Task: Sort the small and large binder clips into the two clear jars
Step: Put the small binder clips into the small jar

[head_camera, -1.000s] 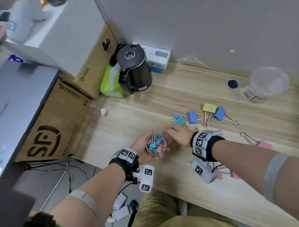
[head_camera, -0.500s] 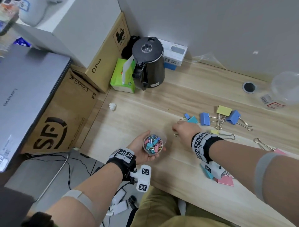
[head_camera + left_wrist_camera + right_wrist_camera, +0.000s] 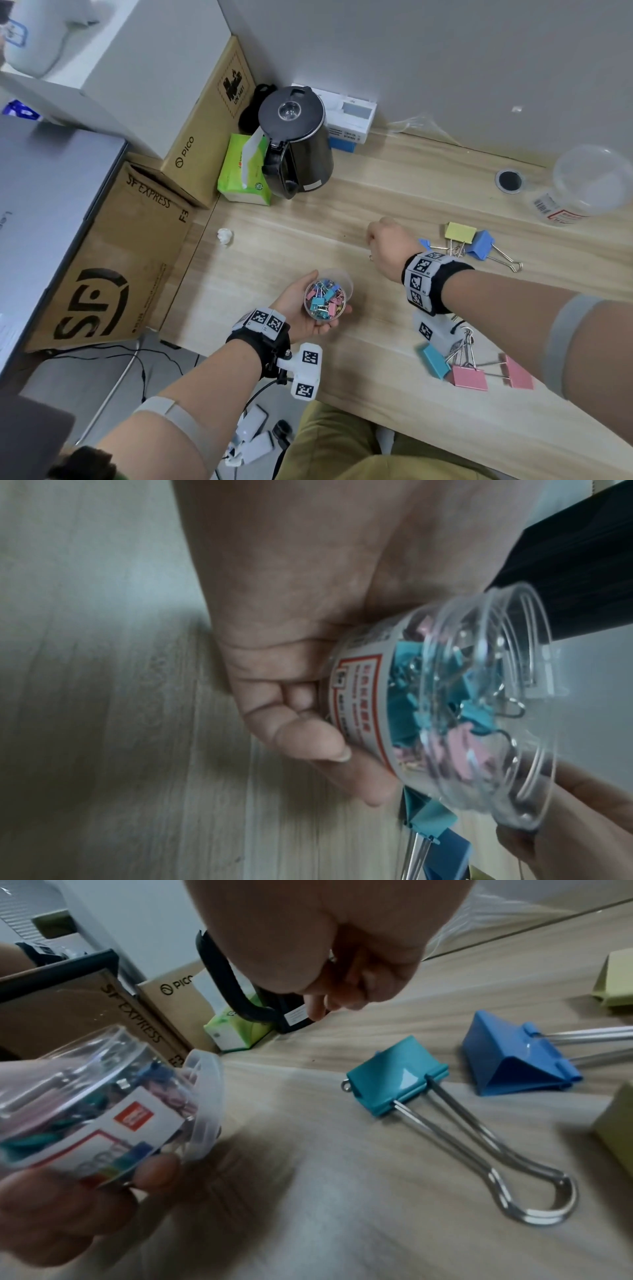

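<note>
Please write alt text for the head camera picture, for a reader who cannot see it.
A left hand holds a small clear jar of small binder clips above a wooden desk. The right hand hovers, fingers curled, beside large clips.

Teal clip (image 3: 394,1081), blue clip (image 3: 514,1061) (yellow nearby).

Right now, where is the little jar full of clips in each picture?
Head: the small jar is low in the middle, held in the left hand.
Left wrist: the jar is at right of centre, mouth toward the right.
Right wrist: the jar is at the left edge.
Shared landmark: the black kettle, in all three views.
</note>
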Demonstrator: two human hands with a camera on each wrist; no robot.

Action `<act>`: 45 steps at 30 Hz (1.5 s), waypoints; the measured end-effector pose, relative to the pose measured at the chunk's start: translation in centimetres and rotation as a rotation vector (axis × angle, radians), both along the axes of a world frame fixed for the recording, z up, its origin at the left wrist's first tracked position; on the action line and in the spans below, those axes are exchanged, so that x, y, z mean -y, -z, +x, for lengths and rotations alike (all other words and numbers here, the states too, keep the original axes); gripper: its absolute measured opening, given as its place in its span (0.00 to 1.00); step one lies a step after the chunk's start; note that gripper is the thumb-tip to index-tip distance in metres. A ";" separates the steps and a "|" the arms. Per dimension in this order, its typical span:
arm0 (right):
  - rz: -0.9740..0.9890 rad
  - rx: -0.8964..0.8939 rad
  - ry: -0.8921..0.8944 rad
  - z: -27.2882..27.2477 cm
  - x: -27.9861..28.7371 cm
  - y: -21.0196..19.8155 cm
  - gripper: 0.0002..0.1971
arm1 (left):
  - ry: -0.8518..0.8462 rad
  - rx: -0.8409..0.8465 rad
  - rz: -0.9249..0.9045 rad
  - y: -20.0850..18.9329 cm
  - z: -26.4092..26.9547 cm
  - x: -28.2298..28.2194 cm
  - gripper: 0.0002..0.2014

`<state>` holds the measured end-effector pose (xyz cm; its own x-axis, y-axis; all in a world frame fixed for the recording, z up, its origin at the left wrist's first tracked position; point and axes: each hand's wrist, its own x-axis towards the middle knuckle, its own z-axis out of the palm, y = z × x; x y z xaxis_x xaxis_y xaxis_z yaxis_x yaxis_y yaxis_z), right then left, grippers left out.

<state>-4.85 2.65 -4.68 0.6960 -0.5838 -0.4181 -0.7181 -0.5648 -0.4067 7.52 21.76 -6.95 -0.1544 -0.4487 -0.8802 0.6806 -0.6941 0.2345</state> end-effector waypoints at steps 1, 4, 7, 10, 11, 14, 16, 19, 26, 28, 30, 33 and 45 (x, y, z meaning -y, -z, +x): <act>-0.032 -0.040 -0.005 0.1 0.3 0.1 0.12 | -0.001 0.000 0.002 0.0 0.0 0.0 0.35; -0.162 -0.170 -0.081 0.0 0.8 0.0 0.12 | -0.005 0.000 0.007 0.2 0.1 0.0 0.35; -0.203 -0.267 -0.114 -0.2 1.0 0.3 0.13 | -0.004 0.004 0.011 0.5 0.1 -0.1 0.35; -0.150 -0.349 -0.107 -0.5 1.2 0.9 0.12 | -0.002 -0.004 0.022 0.6 0.0 0.0 0.35; -0.143 -0.356 -0.111 -0.6 1.2 1.1 0.13 | -0.003 -0.007 0.026 0.6 -0.1 0.1 0.35; -0.159 -0.273 -0.120 -1.1 1.3 1.4 0.09 | -0.007 -0.013 0.031 0.6 -0.4 0.6 0.35; -0.150 -0.197 -0.106 -1.6 1.5 1.0 0.09 | -0.005 -0.013 0.036 0.5 -0.8 1.1 0.35; -0.089 -0.094 -0.033 -2.2 2.1 -0.6 0.14 | -0.006 -0.001 0.051 0.4 -1.3 2.2 0.35; 0.156 0.095 -0.176 -4.3 2.6 -6.3 0.13 | -0.006 0.072 0.071 -0.5 -3.7 6.8 0.33; 0.109 0.082 -0.278 -4.9 2.5 -7.1 0.14 | 0.020 0.104 0.077 -1.2 -4.8 8.4 0.32; 0.071 0.085 -0.309 -5.5 2.6 -7.5 0.15 | 0.046 0.137 0.074 -2.0 -5.9 9.7 0.31; 0.125 0.140 -0.242 -7.3 2.8 -7.9 0.15 | 0.081 0.164 0.063 -2.9 -7.4 11.2 0.30; 0.268 0.349 -0.030 -14.1 3.8 -8.8 0.23 | 0.187 0.129 0.007 -3.1 -13.2 13.4 0.30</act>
<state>-18.96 -1.12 4.12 0.8375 -0.4640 -0.2886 -0.4962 -0.4247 -0.7572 -5.66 8.35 -3.83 -0.1201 -0.4171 -0.9009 0.5049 -0.8070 0.3063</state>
